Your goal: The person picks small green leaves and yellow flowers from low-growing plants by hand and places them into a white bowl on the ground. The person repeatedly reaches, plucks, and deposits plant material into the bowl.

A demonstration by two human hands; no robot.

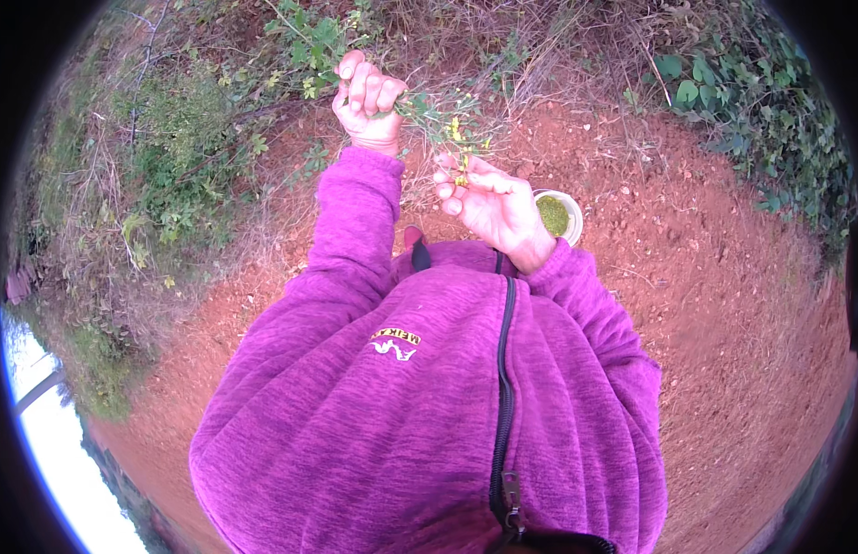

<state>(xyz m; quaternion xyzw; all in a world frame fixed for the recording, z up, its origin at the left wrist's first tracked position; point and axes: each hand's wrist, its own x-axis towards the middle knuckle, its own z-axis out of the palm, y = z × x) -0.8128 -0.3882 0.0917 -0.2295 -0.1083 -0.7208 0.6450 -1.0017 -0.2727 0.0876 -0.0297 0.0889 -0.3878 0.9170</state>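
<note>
My left hand (370, 100) is closed in a fist around the green stems of a flowering plant, at the upper middle of the view. The stems (429, 114) stretch rightward from the fist and carry small yellow flowers (456, 130). Just below these, my right hand (487, 197) has its palm turned up, and its thumb and fingertips pinch a yellow flower head. Partly behind my right wrist, a pale round container (575, 220) stands on the ground with yellow-green plant bits (553, 215) inside.
Reddish bare soil (678, 277) lies below and to the right. Green shrubs and dry grass (186, 138) cover the left bank, dry stalks (553, 48) run along the top, and leafy vines (768, 104) grow at right. A red and dark shoe (415, 242) shows below my hands.
</note>
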